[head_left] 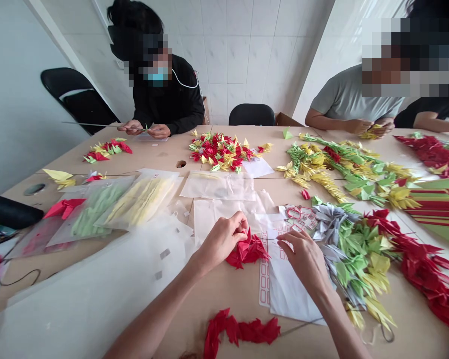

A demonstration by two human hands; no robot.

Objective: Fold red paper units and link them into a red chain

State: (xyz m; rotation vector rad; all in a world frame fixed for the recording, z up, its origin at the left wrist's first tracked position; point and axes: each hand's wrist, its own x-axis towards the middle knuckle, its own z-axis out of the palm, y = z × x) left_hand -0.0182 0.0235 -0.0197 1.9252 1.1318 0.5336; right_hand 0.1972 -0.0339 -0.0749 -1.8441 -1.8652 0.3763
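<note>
My left hand (226, 238) is closed, thumb and fingertips pinching a small bunch of folded red paper cranes (250, 252) just above the table. A thin dark string (271, 239) runs from the bunch toward my right hand (303, 257), whose thumb and forefinger are pinched together on it. White envelopes with red printed boxes (292, 289) lie beneath my right hand. Nearer to me lies a strand of red paper cranes (243, 329), with a thin line trailing to the right under my right forearm.
Strung cranes in grey, green and yellow (353, 249) and red (422, 269) lie right. Plastic bags of paper pieces (138, 199) and a large translucent sheet (97, 279) lie left. A mixed crane heap (222, 152) sits farther back. Co-workers sit across the table.
</note>
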